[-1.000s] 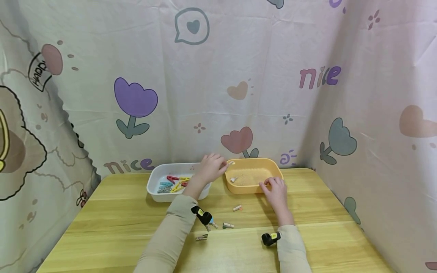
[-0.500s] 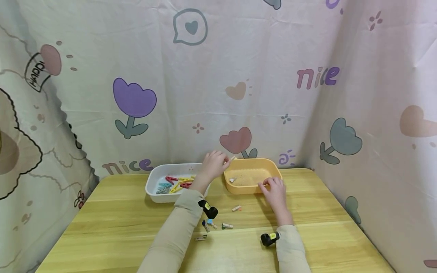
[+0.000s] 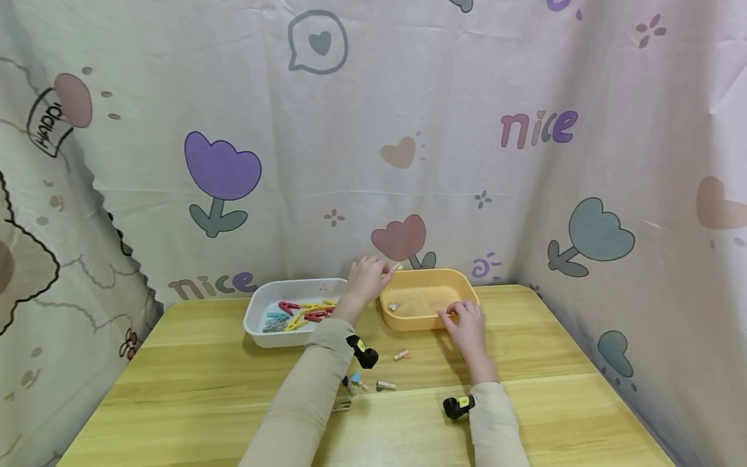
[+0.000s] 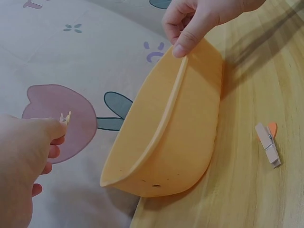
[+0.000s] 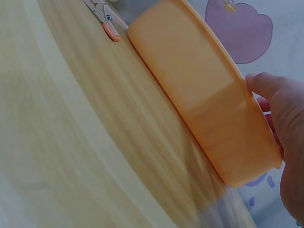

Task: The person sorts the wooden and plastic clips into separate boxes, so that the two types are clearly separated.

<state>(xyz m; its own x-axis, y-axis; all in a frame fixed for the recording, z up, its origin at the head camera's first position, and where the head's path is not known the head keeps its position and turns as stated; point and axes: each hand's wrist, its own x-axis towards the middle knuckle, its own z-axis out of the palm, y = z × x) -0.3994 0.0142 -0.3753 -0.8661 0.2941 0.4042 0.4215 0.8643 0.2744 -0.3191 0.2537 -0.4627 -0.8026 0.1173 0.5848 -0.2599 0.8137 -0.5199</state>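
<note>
My left hand [image 3: 366,285] pinches a tiny wooden clothespin [image 4: 65,118] between thumb and forefinger, held up by the left end of a yellow plastic bin [image 3: 426,322]. My right hand [image 3: 469,327] grips the near rim of that bin toward its right side, thumb outside and fingers over the edge, as the right wrist view shows. A small whitish piece [image 3: 393,307] lies inside the bin at its left. On the table in front, a mini clothespin [image 4: 268,147] with an orange decoration lies apart from the bin.
A white bin [image 3: 251,329] with red, yellow, blue and grey clothespins [image 3: 297,314] stands left, partly behind my left forearm. Several more mini clothespins lie near the table's middle, one with a green end [image 3: 386,386]. A patterned cloth [image 3: 327,149] hangs behind the table.
My left hand has risen slightly and shifted a little right with the clothespin, relative to the yellow bin. The right hand stays on the rim. The head view has turned slightly.
</note>
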